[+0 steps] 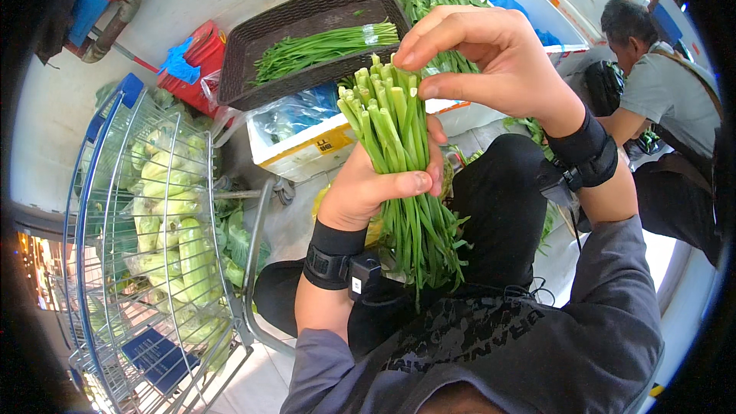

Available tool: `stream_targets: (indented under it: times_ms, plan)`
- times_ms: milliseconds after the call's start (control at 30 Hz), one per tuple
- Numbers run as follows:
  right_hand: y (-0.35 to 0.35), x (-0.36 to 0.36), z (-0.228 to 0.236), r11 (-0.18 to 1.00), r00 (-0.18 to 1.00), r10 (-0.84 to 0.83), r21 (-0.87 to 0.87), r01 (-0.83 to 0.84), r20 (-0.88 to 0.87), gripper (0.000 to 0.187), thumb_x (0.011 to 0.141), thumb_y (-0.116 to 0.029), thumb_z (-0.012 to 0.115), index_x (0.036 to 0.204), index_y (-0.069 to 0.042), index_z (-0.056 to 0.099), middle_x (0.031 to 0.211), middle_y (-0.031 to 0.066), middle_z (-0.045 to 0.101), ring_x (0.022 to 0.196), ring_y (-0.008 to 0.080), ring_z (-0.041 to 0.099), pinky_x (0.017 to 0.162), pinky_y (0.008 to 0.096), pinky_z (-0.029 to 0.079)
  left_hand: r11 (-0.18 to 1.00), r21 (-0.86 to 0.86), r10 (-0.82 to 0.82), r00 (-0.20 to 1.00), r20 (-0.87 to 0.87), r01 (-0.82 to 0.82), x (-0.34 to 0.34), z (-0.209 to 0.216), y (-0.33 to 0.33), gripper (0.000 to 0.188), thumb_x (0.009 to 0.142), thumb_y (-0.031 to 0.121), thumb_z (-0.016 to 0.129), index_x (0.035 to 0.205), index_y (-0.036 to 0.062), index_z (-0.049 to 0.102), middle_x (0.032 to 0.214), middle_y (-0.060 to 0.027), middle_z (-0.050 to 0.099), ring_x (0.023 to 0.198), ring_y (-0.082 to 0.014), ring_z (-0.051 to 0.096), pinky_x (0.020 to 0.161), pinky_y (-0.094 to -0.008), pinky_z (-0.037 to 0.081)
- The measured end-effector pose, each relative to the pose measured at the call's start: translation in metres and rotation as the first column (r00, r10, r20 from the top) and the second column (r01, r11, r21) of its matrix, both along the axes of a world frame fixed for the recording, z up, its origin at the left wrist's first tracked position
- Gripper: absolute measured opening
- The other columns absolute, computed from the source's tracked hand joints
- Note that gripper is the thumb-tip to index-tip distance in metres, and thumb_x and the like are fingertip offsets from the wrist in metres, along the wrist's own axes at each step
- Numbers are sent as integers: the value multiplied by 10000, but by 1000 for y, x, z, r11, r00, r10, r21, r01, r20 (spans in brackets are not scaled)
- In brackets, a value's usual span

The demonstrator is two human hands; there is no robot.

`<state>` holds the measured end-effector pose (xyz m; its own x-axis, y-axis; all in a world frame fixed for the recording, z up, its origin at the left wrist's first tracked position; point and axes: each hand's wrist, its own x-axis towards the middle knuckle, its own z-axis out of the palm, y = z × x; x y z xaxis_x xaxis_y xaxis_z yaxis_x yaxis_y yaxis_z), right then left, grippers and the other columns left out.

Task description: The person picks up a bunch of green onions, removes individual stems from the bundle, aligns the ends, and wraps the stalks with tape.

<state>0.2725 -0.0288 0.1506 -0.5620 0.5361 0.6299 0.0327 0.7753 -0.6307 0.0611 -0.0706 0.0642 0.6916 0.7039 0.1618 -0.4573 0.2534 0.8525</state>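
A bunch of leafy green stalks [399, 134] stands nearly upright before my chest, pale cut ends at the top and narrow leaves hanging below. Around its middle my left hand [368, 188] is closed, the thumb lying across the front. My right hand [491, 61] is raised beside the cut ends, fingers curved and parted from the thumb. Its fingertips are close to the stalk tops; whether they touch I cannot tell. Behind the bunch sits a dark brown woven tray [238, 54] holding a banded bundle of thin green stalks [322, 50].
At the left stands a metal shopping cart [80, 215] with bagged pale green vegetables [172, 207]. White foam boxes [295, 155] are under and behind the tray. Near the wall is a red container [205, 50]. Another person [663, 92] crouches at the right.
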Motion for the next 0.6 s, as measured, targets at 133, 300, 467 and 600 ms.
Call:
stream_targets:
  times_ms: [133, 300, 467, 600]
  plan:
    - [1, -1, 1, 999, 1000, 13, 37, -13, 10, 237, 774, 83, 788, 996, 21, 735, 1040, 136, 711, 988, 226, 687, 882, 327, 547, 1000, -1, 6, 1000, -9, -6, -1, 0, -2, 522, 738, 207, 798, 1158, 26, 547, 837, -71, 631, 764, -188, 634, 717, -316, 499]
    - [4, 1, -3, 999, 999, 30, 10, -30, 26, 246, 831, 0, 777, 1072, 7, 727, 1106, 107, 698, 1036, 190, 668, 934, 319, 542, 1000, -19, -4, 1000, -8, 4, -2, -3, 0, 518, 739, 205, 805, 1156, 34, 549, 865, -70, 633, 783, -188, 644, 724, -314, 514]
    - [-2, -7, -4, 996, 994, 11, -85, -20, -105, 296, 825, 23, 776, 1110, 6, 697, 1169, 109, 661, 1078, 189, 641, 932, 324, 538, 1000, 13, 3, 1000, -17, -3, -5, 1, -2, 511, 749, 200, 800, 1159, 32, 547, 868, -68, 634, 789, -181, 645, 730, -313, 517]
    - [2, -1, -2, 999, 999, 43, 0, -43, -1, 356, 761, 90, 800, 1088, 11, 682, 1178, 132, 635, 1108, 227, 623, 977, 349, 504, 999, 29, -32, 999, -2, 32, -4, 1, 0, 519, 757, 203, 799, 1173, 29, 542, 861, -65, 636, 795, -179, 645, 734, -314, 517]
